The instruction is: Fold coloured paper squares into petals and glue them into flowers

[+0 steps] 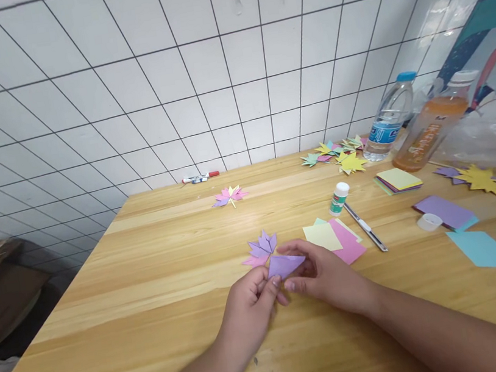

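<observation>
My left hand (250,302) pinches a small folded triangle of purple paper (285,265) between thumb and fingers. Around the triangle's right tip my right hand (322,274) is curved, its thumb below the paper and its index finger above, apart from each other. Whether its other fingers touch the paper from behind cannot be seen. Just beyond the hands lies a partly covered leaf shape of folded purple and pink paper (263,245). Loose yellow (323,237) and pink paper sheets (348,244) lie beyond my right hand.
A glue stick (338,199) stands near a utility knife (365,228). Rightward are a white cap (429,221), blue paper (485,249) and a paper stack (398,179). A water bottle (389,120), a tilted orange-drink bottle (428,126), paper leaves (350,162) and markers (200,177) are farther back.
</observation>
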`<state>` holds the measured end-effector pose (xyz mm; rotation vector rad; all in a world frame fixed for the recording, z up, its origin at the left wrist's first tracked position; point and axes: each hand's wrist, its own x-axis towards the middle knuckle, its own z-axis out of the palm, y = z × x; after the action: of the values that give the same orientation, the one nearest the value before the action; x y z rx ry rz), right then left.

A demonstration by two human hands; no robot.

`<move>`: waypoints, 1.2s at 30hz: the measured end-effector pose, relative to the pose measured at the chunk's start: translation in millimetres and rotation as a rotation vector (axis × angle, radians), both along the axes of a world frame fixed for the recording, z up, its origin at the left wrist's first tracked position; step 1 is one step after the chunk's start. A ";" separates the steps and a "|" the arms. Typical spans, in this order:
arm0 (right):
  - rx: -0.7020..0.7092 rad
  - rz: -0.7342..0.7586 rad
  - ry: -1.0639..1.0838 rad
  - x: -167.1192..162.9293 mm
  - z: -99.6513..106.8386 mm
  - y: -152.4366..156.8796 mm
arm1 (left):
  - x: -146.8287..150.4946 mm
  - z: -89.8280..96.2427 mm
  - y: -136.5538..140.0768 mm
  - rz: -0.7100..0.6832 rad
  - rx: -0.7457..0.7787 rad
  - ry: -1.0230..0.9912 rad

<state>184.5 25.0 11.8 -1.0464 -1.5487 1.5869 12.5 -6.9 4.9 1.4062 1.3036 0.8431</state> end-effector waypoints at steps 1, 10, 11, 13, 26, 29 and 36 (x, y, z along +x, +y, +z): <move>-0.016 0.033 -0.023 -0.6 -0.5 -0.4 | 0.2 -0.5 -0.3 -0.001 -0.001 -0.015; -0.088 -0.059 -0.090 -2.4 1.1 2.5 | -0.5 -0.7 -2.5 -0.006 -0.002 -0.020; -0.105 -0.068 -0.083 -2.2 1.6 2.9 | -0.4 0.3 -2.3 0.002 -0.005 -0.020; -0.136 -0.097 -0.067 -1.5 2.8 3.7 | -0.1 2.1 -2.0 0.021 -0.009 -0.020; -0.169 -0.192 0.045 5.9 5.5 8.0 | 1.5 5.4 0.6 0.070 -0.029 -0.055; -0.164 -0.226 0.078 7.7 5.8 8.3 | 0.9 4.3 1.3 0.059 -0.026 -0.087; -0.059 -0.305 0.084 8.8 6.3 9.6 | 1.4 3.1 2.8 0.090 -0.091 -0.125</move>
<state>193.3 34.6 18.1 -1.1702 -1.2273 1.4514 13.9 -4.1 8.0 1.2119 1.3009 0.9063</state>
